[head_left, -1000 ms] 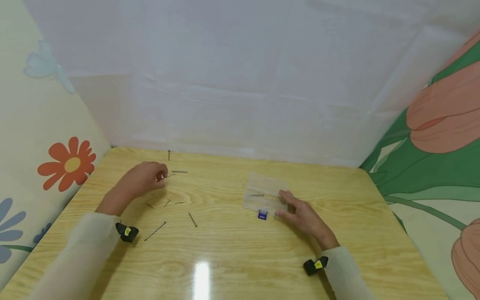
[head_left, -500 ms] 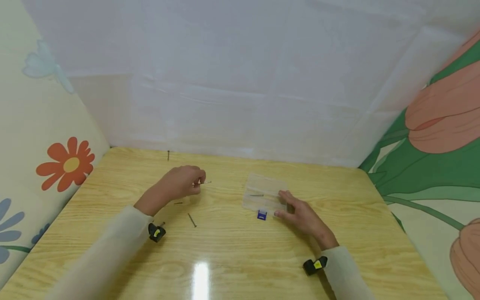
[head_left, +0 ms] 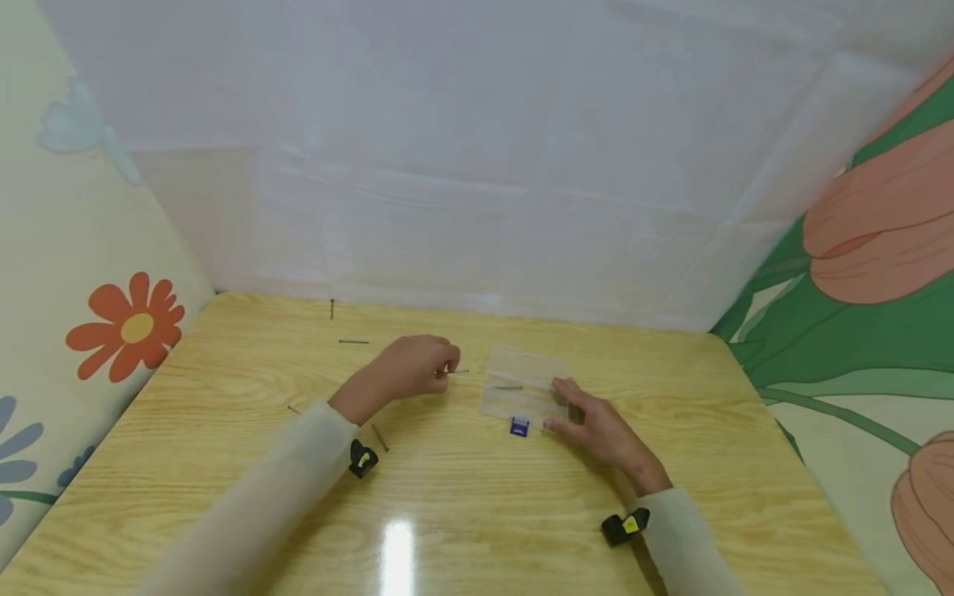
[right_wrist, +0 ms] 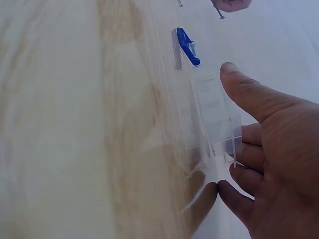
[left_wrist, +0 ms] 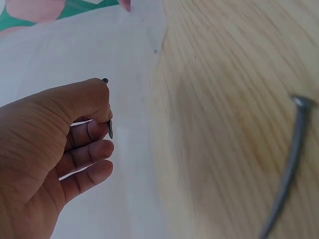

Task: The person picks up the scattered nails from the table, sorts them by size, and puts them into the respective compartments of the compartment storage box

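Observation:
Between thumb and index finger, my left hand (head_left: 410, 368) pinches a thin nail (head_left: 460, 371) above the table, just left of a clear plastic box (head_left: 525, 364). The left wrist view shows both ends of the pinched nail (left_wrist: 110, 130) sticking out past the fingers, with the other fingers loosely bent. One nail (head_left: 508, 387) shows in the box, and a blue latch (head_left: 519, 427) sits at its near side. My right hand (head_left: 604, 426) rests against the box's right side, thumb (right_wrist: 244, 89) extended along it and the other fingers lower down.
Several loose nails lie on the wooden table (head_left: 477, 513): one by the back edge (head_left: 331, 310), one dark nail (head_left: 354, 341) in front of it, a small one (head_left: 294, 409), and a thicker nail (head_left: 381, 437) near my left wrist. A white sheet (head_left: 417, 165) hangs behind.
My left hand has moved right across the table with the nail, from the scattered nails to near the box's left side. My right hand and the box have stayed in place.

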